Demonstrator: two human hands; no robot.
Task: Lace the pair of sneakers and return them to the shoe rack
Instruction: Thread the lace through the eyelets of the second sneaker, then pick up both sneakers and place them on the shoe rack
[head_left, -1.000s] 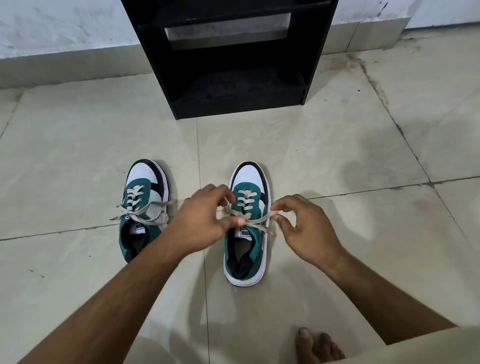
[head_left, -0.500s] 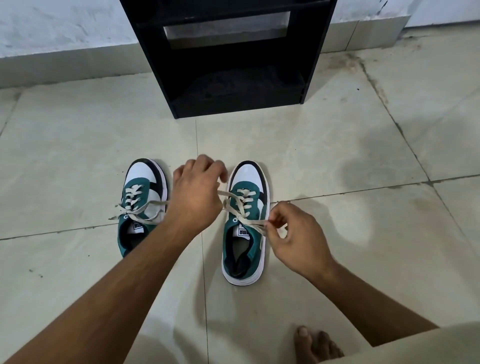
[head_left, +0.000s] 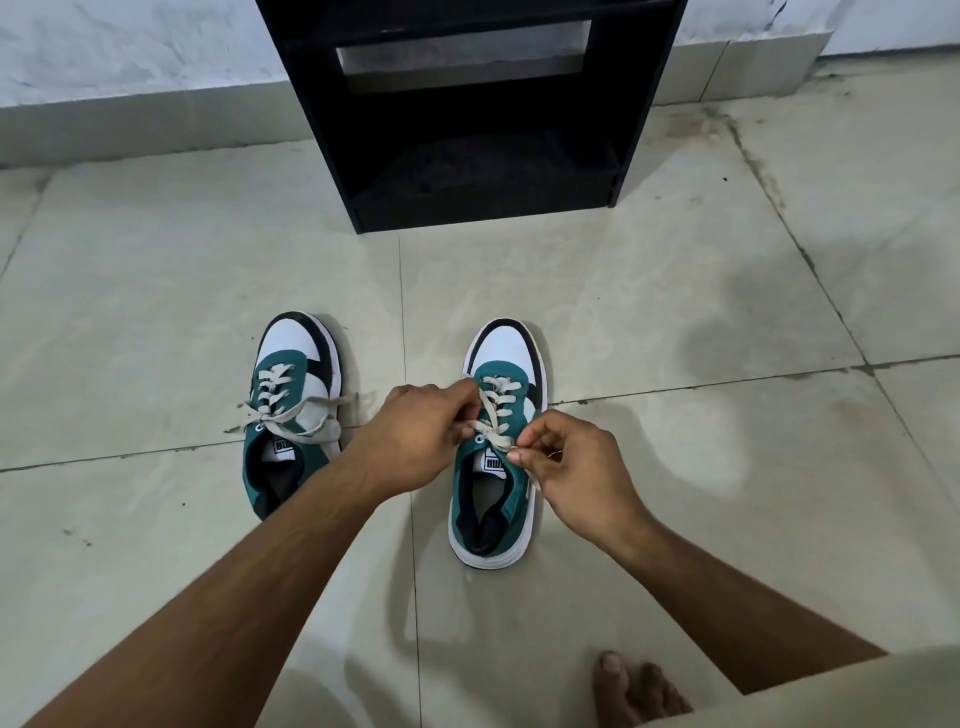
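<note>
Two green, white and black sneakers stand side by side on the tiled floor, toes pointing at the rack. The left sneaker (head_left: 293, 410) has its off-white lace crossed loosely over the tongue, ends lying to both sides. Over the right sneaker (head_left: 496, 467) my left hand (head_left: 415, 436) pinches one end of the lace (head_left: 491, 415) at the shoe's left side. My right hand (head_left: 569, 467) pinches the other end at the shoe's right side, just above the tongue label. The black shoe rack (head_left: 467, 119) stands against the wall beyond the shoes, its bottom shelf bare.
Pale floor tiles (head_left: 675, 312) with dark grout lines surround the shoes. A bare foot (head_left: 636, 691) shows at the bottom right, beside a light garment edge. A white wall with a low skirting runs behind the rack.
My left hand has come back down and toward me, closing in on the right sneaker's tongue. My right hand stays at the shoe's right side, still pinching the lace.
</note>
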